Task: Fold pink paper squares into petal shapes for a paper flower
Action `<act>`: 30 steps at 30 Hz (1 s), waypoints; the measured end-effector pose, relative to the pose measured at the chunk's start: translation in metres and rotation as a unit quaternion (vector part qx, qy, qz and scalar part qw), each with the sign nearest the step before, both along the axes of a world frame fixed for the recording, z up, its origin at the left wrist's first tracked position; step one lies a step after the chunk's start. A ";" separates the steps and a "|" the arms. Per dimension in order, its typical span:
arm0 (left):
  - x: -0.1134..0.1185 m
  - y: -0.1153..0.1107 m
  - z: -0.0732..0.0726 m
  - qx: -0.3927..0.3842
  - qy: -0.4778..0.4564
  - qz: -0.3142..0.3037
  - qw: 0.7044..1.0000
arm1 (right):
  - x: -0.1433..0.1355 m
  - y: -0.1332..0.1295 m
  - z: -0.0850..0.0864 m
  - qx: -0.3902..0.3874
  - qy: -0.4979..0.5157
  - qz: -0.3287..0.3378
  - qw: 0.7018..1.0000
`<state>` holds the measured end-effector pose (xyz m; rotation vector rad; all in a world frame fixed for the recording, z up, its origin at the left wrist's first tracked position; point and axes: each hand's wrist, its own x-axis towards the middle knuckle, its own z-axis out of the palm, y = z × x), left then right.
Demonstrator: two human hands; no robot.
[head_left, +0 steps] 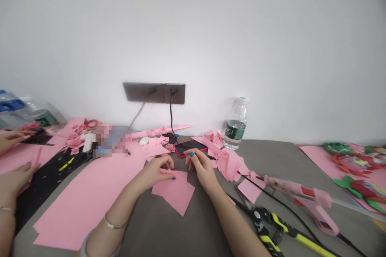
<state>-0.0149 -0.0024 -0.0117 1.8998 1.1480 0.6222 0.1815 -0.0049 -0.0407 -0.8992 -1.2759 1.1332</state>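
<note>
My left hand (159, 174) is closed with its thumb pressed on a few overlapping pink paper squares (179, 196) over the grey table. To the right of them, my right hand (200, 168) is raised with its fingers curled and thumb drawn in; whatever it holds, if anything, is hidden. Behind both hands lies a phone with a red-pink edge (188, 147). Folded pink paper pieces (227, 164) are heaped beside my right hand. Large pink paper sheets (90, 196) spread out left of my left forearm.
At right lie pliers with yellow-black handles (291, 233) and a pink glue gun (304, 196) with its cord. A water bottle (235, 128) stands by the wall. Paper flowers (358, 166) lie far right. Another person's hands (15, 180) work on pink paper at far left.
</note>
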 end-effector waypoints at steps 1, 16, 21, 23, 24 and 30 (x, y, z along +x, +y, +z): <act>0.000 0.001 -0.001 0.005 -0.021 0.013 1.000 | 0.000 0.000 -0.001 -0.001 0.004 -0.006 1.000; -0.001 0.002 0.002 0.141 -0.118 0.187 0.965 | 0.000 0.000 -0.006 0.076 -0.032 -0.028 0.996; 0.004 -0.001 0.005 0.150 -0.139 0.178 0.963 | -0.003 0.001 -0.008 0.046 0.002 -0.007 0.999; 0.007 -0.003 0.006 0.135 -0.150 0.178 0.963 | -0.004 0.003 -0.010 0.030 0.026 -0.008 0.999; 0.007 -0.003 0.007 0.119 -0.158 0.179 0.964 | -0.004 0.004 -0.011 0.027 0.033 -0.011 0.999; 0.014 -0.005 0.005 -0.011 -0.221 0.154 0.963 | -0.001 0.005 -0.009 0.053 0.027 -0.069 0.996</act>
